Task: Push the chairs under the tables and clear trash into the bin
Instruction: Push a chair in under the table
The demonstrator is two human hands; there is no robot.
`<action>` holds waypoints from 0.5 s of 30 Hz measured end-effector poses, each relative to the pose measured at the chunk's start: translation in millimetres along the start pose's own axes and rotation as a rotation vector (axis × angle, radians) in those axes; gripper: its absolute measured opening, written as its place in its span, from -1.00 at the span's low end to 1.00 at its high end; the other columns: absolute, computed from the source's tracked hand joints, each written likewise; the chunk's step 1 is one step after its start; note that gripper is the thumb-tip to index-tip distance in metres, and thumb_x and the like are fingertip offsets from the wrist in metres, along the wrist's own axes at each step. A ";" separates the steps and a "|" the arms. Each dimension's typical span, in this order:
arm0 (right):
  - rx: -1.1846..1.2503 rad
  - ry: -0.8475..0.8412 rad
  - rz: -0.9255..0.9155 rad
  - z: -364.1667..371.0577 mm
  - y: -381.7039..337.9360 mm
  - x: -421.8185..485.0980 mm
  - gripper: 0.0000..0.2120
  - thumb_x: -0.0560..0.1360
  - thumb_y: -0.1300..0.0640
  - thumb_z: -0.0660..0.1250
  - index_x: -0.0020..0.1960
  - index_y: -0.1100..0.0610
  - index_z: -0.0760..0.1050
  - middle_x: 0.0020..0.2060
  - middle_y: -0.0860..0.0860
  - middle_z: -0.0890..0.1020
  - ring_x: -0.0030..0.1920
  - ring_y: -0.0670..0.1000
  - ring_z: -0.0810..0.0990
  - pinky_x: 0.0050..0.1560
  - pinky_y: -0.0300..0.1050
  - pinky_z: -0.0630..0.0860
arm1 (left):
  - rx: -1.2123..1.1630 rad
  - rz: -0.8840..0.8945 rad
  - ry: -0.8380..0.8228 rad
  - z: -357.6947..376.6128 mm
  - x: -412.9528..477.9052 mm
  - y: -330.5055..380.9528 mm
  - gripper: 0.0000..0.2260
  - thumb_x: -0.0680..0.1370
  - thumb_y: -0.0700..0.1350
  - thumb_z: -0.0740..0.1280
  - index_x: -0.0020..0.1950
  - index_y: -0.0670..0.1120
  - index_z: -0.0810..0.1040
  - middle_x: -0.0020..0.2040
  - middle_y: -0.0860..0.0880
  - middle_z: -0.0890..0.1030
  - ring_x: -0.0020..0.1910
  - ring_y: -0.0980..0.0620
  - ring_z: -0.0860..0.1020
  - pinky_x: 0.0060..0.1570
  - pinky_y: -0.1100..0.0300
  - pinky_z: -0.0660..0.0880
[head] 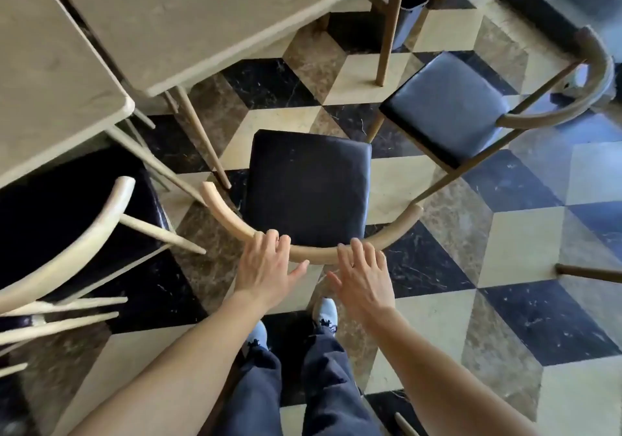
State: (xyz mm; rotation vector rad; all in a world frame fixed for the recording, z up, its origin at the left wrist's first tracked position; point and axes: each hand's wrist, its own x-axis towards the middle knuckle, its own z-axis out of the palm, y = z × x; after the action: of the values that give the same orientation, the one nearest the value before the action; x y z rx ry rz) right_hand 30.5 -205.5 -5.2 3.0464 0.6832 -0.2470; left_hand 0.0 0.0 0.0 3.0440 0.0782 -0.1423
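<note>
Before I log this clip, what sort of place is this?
Probably a cafe or small restaurant dining area: matching chairs with dark padded seats stand around plain tables on a checkered tile floor, with a small dark bin under a table.

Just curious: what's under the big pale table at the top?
Under the big pale stone-look table, its tan wooden legs, chequered floor and a dark plastic bin show; the bin's contents and floor beneath the tabletop are hidden.
</note>
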 end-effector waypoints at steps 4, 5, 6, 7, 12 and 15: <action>0.033 -0.010 -0.113 16.0 25.2 21.4 -0.55 0.56 -0.20 0.25 0.20 0.16 0.50 0.03 0.10 0.52 0.10 0.19 0.48 0.24 0.19 0.42 | 0.126 0.088 -0.038 17.7 11.1 10.8 -0.44 0.46 0.40 0.14 0.00 -0.09 0.49 -0.08 -0.06 0.51 -0.07 -0.11 0.44 -0.08 -0.01 0.43; 0.042 -0.019 -0.123 22.8 29.5 25.9 -0.56 0.57 -0.21 0.19 0.16 0.15 0.49 0.00 0.08 0.51 0.09 0.18 0.47 0.27 0.19 0.38 | 0.129 0.090 -0.049 22.6 14.0 12.2 -0.41 0.45 0.43 0.14 0.02 -0.09 0.49 -0.07 -0.06 0.52 -0.06 -0.11 0.46 -0.06 -0.01 0.43; 0.057 -0.019 -0.139 28.4 31.5 29.3 -0.55 0.58 -0.23 0.14 0.13 0.14 0.48 -0.02 0.07 0.50 0.07 0.18 0.47 0.29 0.19 0.36 | 0.127 0.095 -0.053 27.3 17.6 13.3 -0.38 0.45 0.45 0.11 0.04 -0.09 0.51 -0.06 -0.06 0.53 -0.06 -0.11 0.47 -0.06 -0.01 0.43; 0.059 -0.011 -0.150 33.9 34.3 32.1 -0.53 0.59 -0.25 0.09 0.11 0.14 0.49 -0.05 0.06 0.51 0.05 0.17 0.48 0.31 0.20 0.34 | 0.118 0.092 -0.042 31.9 21.2 13.8 -0.35 0.45 0.46 0.08 0.04 -0.09 0.52 -0.07 -0.05 0.54 -0.07 -0.11 0.49 -0.07 -0.01 0.44; 0.061 0.029 -0.231 54.0 48.3 43.3 -0.45 0.60 -0.34 0.02 0.04 0.12 0.49 -0.14 0.03 0.54 -0.07 0.16 0.49 0.26 0.16 0.35 | 0.007 0.142 0.070 54.6 34.7 6.3 -0.35 0.50 0.48 0.09 -0.10 -0.10 0.56 -0.17 -0.04 0.60 -0.16 -0.11 0.55 -0.11 -0.02 0.46; 0.092 0.128 -0.280 62.1 55.2 48.0 -0.44 0.61 -0.36 0.07 0.00 0.12 0.52 -0.19 0.02 0.54 -0.13 0.14 0.49 0.16 0.13 0.40 | 0.014 0.227 0.113 59.7 39.1 -3.4 -0.38 0.51 0.46 0.15 -0.13 -0.10 0.56 -0.21 -0.05 0.60 -0.21 -0.10 0.55 -0.17 0.00 0.45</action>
State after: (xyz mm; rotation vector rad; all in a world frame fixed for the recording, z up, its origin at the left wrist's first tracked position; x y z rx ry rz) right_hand 87.4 -237.8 -75.3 3.0648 1.1401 -0.0877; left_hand 33.3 -0.5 -63.2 3.0438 -0.2599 0.0463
